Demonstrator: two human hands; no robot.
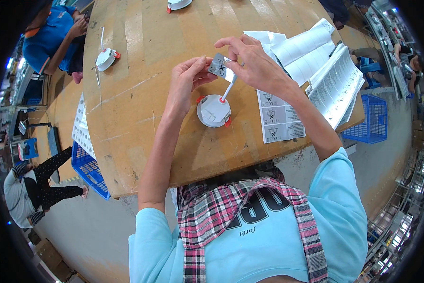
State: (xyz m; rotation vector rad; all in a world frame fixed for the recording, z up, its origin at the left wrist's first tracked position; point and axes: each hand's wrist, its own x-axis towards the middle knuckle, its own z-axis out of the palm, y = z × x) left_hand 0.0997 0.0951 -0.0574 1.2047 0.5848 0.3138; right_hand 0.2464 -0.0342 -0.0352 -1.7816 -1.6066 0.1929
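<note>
Between my two hands, above the table, is a silver-grey printed label. My left hand pinches its left side between thumb and fingers. At its right edge my right hand has thumb and fingertips closed on it, with the index finger raised. Directly below lies a round white downlight with red-orange clips on its rim. Its white cable rises toward the label; whether the label touches the cable is hard to see. A sheet of similar grey labels lies under my right forearm.
Stacked, curling printed sheets cover the table's right side. A second downlight lies at the left, a third at the far edge. Blue baskets stand beside the table. A person in a blue shirt is at the far left.
</note>
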